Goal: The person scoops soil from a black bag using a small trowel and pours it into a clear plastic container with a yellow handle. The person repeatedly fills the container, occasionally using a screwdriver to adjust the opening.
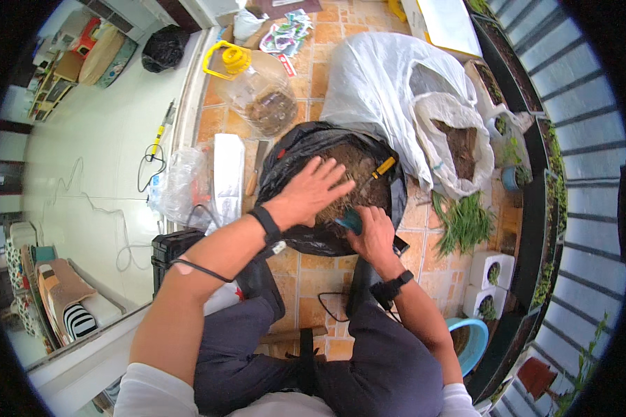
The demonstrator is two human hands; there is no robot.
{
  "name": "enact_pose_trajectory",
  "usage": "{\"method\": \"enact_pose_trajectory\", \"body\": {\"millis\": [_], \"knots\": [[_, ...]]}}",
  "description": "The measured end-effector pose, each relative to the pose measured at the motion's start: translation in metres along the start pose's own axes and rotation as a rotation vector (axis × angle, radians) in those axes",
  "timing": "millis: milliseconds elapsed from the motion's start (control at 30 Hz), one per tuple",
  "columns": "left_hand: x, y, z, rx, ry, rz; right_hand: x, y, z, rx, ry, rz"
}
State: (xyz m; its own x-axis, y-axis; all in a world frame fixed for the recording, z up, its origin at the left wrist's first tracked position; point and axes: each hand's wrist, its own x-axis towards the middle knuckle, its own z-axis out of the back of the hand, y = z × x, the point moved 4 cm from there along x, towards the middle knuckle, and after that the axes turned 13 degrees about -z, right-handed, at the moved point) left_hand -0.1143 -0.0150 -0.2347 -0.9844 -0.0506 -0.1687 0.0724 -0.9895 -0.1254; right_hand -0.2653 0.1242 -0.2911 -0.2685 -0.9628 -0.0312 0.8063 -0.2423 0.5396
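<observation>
A black plastic bag [302,138] stands rolled down in front of me, with brown soil [344,156] inside. My left hand [313,190] is spread over the soil, palm down, fingers apart, with nothing seen in it; whether it touches the soil is unclear. At the bag's near right side my right hand [373,232] is closed on a small teal object [350,221], perhaps a scoop or cup, mostly hidden by the fingers. A tool with a yellow and black handle [383,168] lies on the soil at the right, its other end in the soil.
A large clear plastic jug [266,99] with a yellow cap stands behind left. White sacks [375,78], one open with soil [459,151], stand behind right. Cut green leaves [464,221] lie on the tiles at right, near white planters [490,271]. A black case [169,253] is at left.
</observation>
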Motion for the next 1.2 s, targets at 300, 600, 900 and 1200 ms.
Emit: {"method": "enact_pose_trajectory", "body": {"millis": [300, 600, 900, 1200], "knots": [[0.008, 0.003, -0.032, -0.132, 0.001, 0.054, -0.001, -0.004, 0.006, 0.079, 0.010, -0.042], [-0.035, 0.084, 0.060, -0.067, -0.755, 0.381, -0.005, -0.024, 0.012, 0.095, -0.031, -0.143], [-0.112, 0.243, 0.113, -0.195, -0.871, 1.081, -0.012, -0.028, 0.007, 0.066, -0.069, -0.125], [-0.117, 0.220, 0.137, -0.223, -0.835, 1.059, -0.025, -0.039, 0.015, 0.085, -0.052, -0.181]]}}
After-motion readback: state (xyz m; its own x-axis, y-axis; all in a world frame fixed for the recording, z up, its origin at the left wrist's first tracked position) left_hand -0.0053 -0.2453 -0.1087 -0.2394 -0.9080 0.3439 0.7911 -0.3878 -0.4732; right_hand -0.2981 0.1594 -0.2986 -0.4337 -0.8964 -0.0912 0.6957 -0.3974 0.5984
